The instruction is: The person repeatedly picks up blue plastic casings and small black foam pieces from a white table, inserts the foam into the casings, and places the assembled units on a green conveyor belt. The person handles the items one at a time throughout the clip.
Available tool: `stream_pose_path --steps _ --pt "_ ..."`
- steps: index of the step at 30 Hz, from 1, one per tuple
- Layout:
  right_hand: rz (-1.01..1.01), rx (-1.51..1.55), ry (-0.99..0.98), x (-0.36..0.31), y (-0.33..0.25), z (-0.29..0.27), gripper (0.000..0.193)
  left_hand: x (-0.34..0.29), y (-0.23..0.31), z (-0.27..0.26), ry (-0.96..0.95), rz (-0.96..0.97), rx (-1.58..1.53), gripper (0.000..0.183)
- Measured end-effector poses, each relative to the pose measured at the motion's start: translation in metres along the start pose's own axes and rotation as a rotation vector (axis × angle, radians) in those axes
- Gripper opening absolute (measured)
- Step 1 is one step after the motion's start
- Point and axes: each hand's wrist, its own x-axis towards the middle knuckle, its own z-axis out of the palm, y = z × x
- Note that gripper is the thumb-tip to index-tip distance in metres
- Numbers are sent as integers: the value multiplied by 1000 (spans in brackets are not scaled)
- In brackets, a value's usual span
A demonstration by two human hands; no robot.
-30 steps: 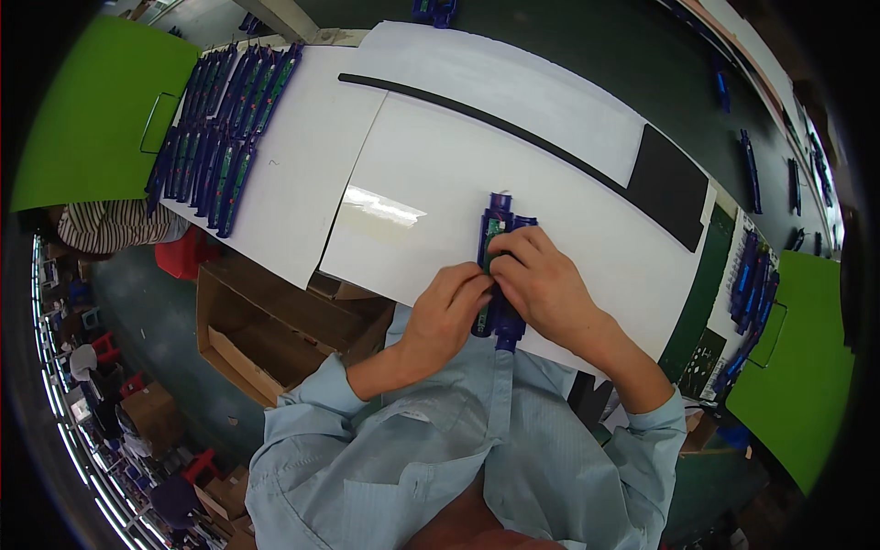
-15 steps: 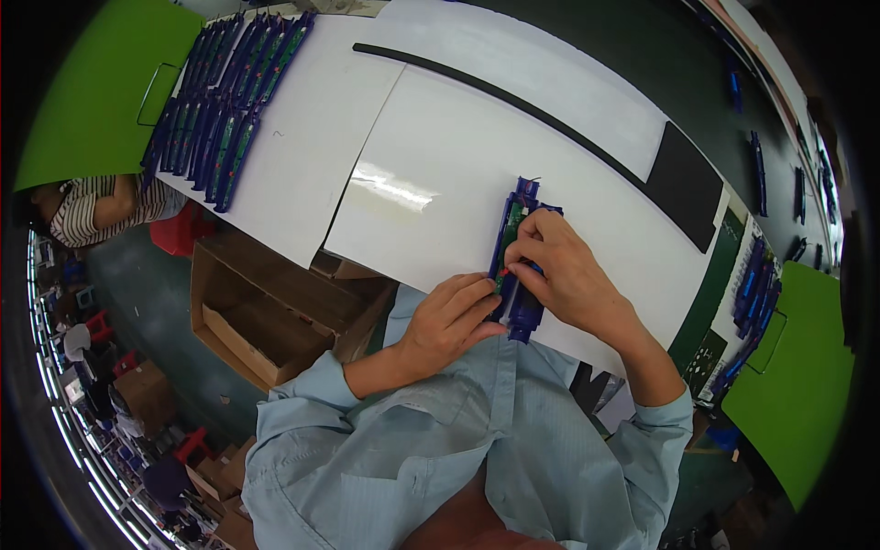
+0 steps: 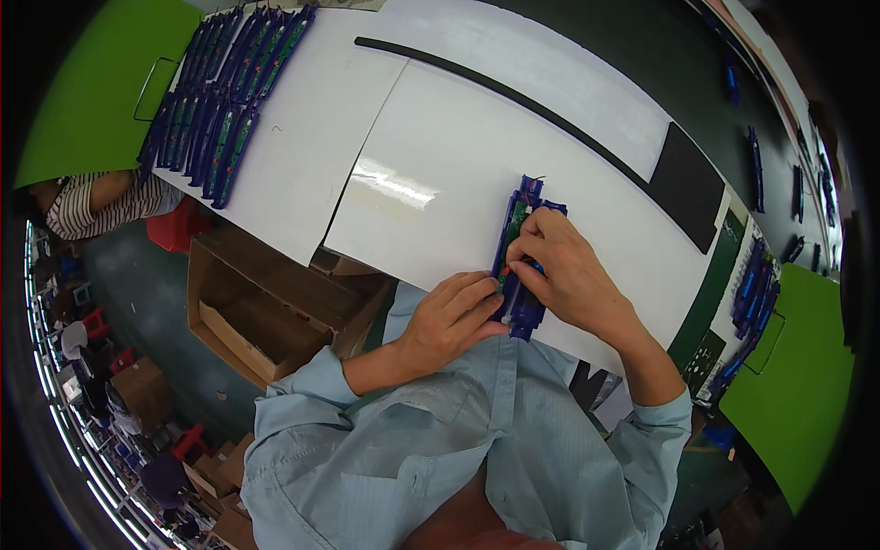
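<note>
Close to the near edge of the white worktop lies a long blue plastic housing (image 3: 527, 319) with a narrow green circuit board (image 3: 518, 215) along its left side. Thin wires stick out at its far end. My left hand (image 3: 451, 319) holds the near left side of the housing, its fingertips on the board's near end. Over the middle of the board, my right hand (image 3: 564, 266) is closed in a pinch, thumb and forefinger low beside small red spots. Whatever is between those fingertips is hidden.
Rows of similar blue housings with boards (image 3: 229, 101) lie at the far left; more blue pieces (image 3: 756, 284) lie at the right. A black strip (image 3: 495, 90) curves across the worktop (image 3: 440, 119). An open cardboard box (image 3: 266, 312) stands below left. A person in striped sleeves (image 3: 96, 202) sits beyond.
Both hands keep nearly the same hold on the housing and board. The whole view has shifted very slightly, and the striped-sleeved person's arm has moved a little.
</note>
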Motion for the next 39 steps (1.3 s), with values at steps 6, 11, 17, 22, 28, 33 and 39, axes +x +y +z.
stream_pose_path --steps 6,11,17,22,28,33,39 --pt "-76 -17 18 0 2 1 7 1 -3 0 -2 36 14 50" --pt "-145 -15 31 0 3 3 9 6 -4 -1 -23 78 35 49" --pt "-181 7 11 0 7 5 10 9 -4 -3 -40 87 48 47" --pt "-205 -11 64 -3 11 7 13 16 2 -11 -120 81 109 46" --pt "91 11 386 -41 -3 22 39 25 14 -27 -290 62 193 49" --pt "171 152 198 -70 -13 33 70 31 16 -24 -247 97 135 41" --pt "98 437 326 -38 48 -63 20 146 28 -36 -174 318 223 33"
